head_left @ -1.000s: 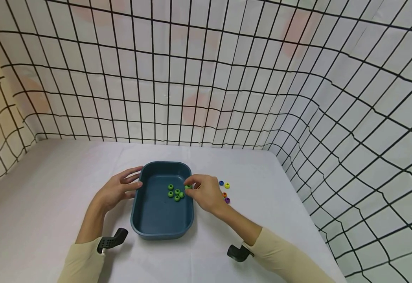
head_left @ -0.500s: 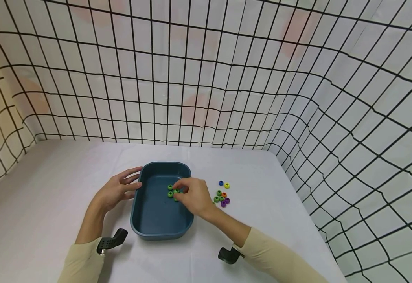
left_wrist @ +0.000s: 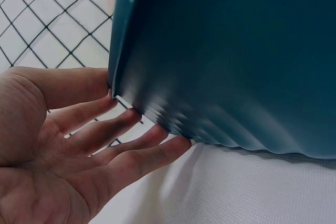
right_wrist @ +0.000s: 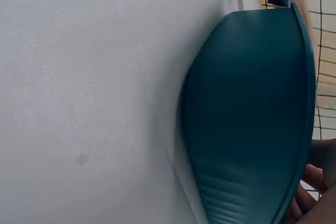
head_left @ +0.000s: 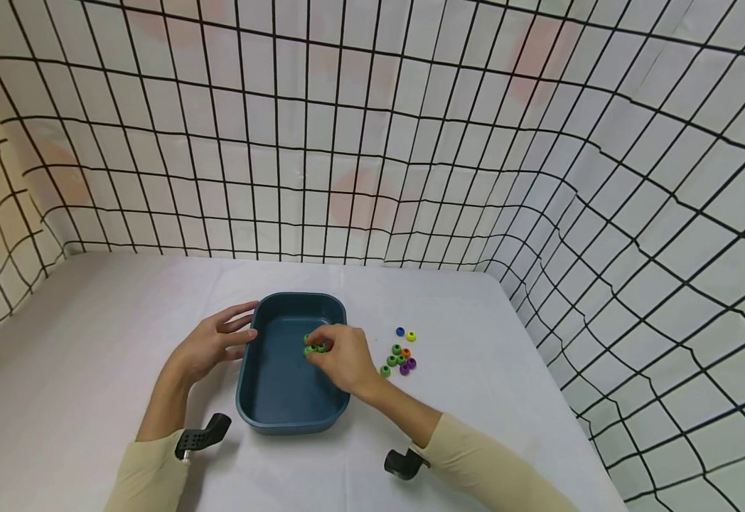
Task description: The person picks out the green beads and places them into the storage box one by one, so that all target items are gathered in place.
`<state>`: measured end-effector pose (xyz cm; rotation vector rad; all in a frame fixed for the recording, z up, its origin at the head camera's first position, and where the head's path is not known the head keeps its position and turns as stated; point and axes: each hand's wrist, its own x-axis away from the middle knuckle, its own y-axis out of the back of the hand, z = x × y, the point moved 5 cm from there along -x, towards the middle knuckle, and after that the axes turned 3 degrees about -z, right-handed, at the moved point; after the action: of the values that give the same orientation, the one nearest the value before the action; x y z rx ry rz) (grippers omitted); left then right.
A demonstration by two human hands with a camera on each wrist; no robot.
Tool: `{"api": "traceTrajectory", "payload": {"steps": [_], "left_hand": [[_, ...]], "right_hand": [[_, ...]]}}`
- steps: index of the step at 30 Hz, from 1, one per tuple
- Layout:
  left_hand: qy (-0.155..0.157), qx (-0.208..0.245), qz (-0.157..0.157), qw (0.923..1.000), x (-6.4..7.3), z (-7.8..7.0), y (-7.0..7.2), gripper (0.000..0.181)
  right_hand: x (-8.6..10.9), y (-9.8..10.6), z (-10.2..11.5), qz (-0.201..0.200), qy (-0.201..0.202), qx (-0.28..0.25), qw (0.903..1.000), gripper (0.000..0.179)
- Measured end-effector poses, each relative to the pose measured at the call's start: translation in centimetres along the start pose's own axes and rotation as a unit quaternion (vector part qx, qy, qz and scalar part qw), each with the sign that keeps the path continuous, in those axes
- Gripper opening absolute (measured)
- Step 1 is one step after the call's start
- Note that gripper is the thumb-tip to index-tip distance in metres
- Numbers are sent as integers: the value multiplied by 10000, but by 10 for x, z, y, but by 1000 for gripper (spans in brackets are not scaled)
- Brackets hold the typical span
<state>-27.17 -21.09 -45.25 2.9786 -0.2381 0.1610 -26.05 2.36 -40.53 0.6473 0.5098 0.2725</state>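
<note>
A dark blue rectangular tray [head_left: 292, 419] stands on the white-covered table. My left hand [head_left: 209, 345] is at its left side: the thumb lies at the rim, and the other fingers [left_wrist: 149, 158], extended, touch the outer wall in the left wrist view. Over the inside of the tray, my right hand [head_left: 343, 355] reaches in from the right and pinches a green bead [head_left: 313, 348] between thumb and fingertips. More green beads [head_left: 321, 348] show close around those fingertips, partly hidden by them. In the right wrist view the tray's wall [right_wrist: 247, 103] hides the fingertips.
Right of the tray lie loose beads: several green ones [head_left: 392, 360], a blue bead [head_left: 400, 331], a yellow bead [head_left: 411, 336], an orange bead [head_left: 406, 352] and purple beads [head_left: 404, 369]. A black-grid white backdrop [head_left: 372, 178] rises behind the table [head_left: 462, 441].
My right hand has moved left from the tray's right rim to the green beads inside, uncovering green and purple beads on the table. The left hand has stayed at the tray.
</note>
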Motion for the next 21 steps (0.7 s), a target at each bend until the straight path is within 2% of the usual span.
{"api": "traceTrajectory", "payload": {"steps": [11,21], "left_hand": [[-69,184,114,9997,0,1,1,71],[-84,200,153,9996,-1,2,1,70]], "right_hand": [[-2,-9,-4,-224,184,-2,9996,12],[-3,-15,-4,-165,140,86,9997,12]]}}
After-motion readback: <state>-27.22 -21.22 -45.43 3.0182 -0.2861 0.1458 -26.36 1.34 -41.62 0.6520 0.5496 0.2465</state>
